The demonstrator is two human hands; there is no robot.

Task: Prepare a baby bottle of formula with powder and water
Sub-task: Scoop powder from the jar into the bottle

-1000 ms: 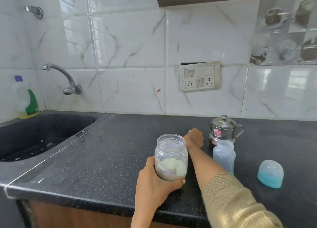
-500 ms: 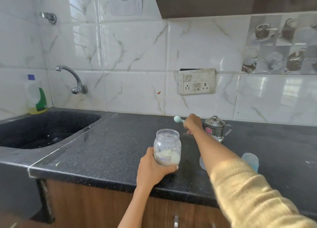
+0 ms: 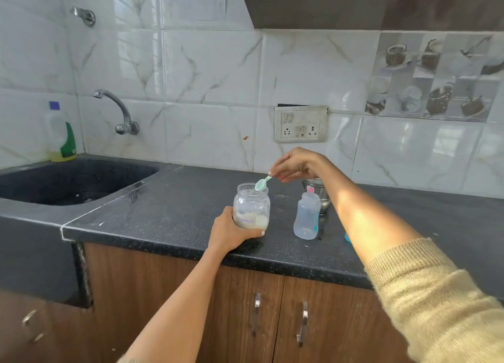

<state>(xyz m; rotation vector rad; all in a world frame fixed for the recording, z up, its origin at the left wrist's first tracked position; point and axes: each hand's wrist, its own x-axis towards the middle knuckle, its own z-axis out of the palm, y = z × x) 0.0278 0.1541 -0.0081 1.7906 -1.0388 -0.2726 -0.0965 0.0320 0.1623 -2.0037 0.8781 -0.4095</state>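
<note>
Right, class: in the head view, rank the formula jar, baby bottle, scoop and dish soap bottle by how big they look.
1. Dish soap bottle, though it stands farthest away.
2. Baby bottle and formula jar: the bottle looks taller, the jar wider, too close to rank.
3. Scoop, clearly smallest.

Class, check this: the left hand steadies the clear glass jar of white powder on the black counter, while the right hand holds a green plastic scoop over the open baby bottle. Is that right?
One detail is wrong. In the head view, the right hand holds the green plastic scoop over the mouth of the clear glass jar of white powder, not the baby bottle. The left hand does steady the jar on the black counter.
</note>
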